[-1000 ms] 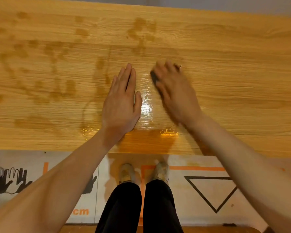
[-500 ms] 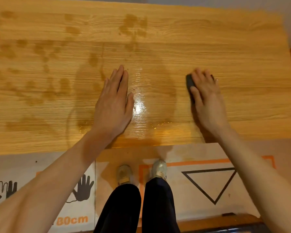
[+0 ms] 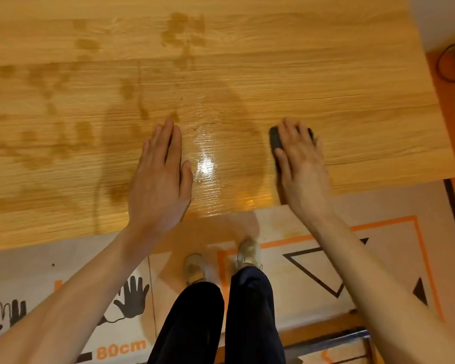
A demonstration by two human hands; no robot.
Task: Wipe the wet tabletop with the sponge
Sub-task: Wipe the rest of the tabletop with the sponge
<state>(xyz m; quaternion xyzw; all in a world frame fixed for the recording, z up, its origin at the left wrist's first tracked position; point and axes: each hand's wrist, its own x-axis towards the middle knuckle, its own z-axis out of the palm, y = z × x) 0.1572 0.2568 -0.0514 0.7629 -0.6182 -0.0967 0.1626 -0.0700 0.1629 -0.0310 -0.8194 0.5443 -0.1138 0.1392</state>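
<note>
A dark sponge (image 3: 274, 137) lies on the wet wooden tabletop (image 3: 221, 82), towards its right end. My right hand (image 3: 301, 158) lies flat on top of the sponge and presses it down, covering most of it; only its left edge and a bit between the fingers show. Palm down with straight fingers, my left hand (image 3: 159, 177) rests on the table to the left. Between the hands a glossy wet patch (image 3: 208, 164) reflects light. Darker damp blotches (image 3: 58, 137) spread over the left half and the far middle.
The table's near edge (image 3: 63, 240) runs just in front of my legs and shoes, and its right edge is close to my right hand. Below lies a floor mat (image 3: 378, 245) with orange lines, a triangle and hand prints. A cable (image 3: 447, 67) lies on the floor at far right.
My right hand slid the sponge to the right, away from my left hand, then held about the same spot. The left hand stayed flat in place.
</note>
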